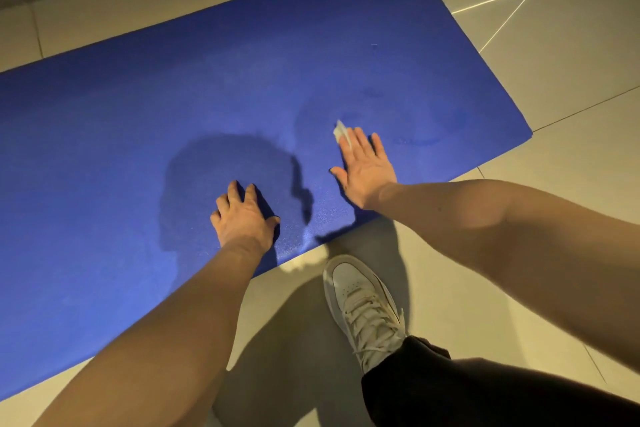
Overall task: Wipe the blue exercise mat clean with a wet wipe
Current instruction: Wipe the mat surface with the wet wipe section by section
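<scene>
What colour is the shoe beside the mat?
The shoe is white, clearest in the head view.

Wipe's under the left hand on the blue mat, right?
No: in the head view the wipe pokes out from under the flat right hand, pressed on the blue mat. The left hand holds nothing and rests on the mat.

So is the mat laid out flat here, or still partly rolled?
Flat: the blue mat lies unrolled on the tiled floor, right end flush. Its left end is out of frame: cannot tell there.
</scene>
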A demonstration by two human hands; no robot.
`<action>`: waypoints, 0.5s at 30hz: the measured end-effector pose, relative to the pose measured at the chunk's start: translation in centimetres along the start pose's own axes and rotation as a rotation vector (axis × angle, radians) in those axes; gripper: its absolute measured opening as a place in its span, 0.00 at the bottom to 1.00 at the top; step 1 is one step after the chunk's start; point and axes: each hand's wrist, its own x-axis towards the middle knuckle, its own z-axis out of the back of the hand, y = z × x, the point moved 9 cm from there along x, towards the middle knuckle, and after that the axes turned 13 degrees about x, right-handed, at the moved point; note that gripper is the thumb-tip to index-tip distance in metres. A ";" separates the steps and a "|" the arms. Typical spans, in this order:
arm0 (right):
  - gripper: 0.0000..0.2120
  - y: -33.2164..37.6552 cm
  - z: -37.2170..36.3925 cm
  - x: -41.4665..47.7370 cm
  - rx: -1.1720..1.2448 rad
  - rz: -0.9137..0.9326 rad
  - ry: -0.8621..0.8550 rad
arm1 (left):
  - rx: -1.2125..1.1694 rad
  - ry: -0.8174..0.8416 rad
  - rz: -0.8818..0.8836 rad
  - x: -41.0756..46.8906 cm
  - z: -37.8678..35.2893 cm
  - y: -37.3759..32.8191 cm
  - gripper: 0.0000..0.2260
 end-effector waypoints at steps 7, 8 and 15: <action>0.36 6.3 -2.7 -3.2 0.118 0.127 0.099 | 0.000 -0.011 0.023 -0.4 -0.3 -0.5 0.34; 0.36 7.6 -3.4 -4.1 0.143 0.208 0.124 | 0.000 -0.013 0.026 -0.3 -0.3 -0.5 0.34; 0.34 2.0 -1.9 -4.9 -0.006 0.251 0.069 | -0.004 -0.016 0.009 -1.2 -0.6 -0.8 0.33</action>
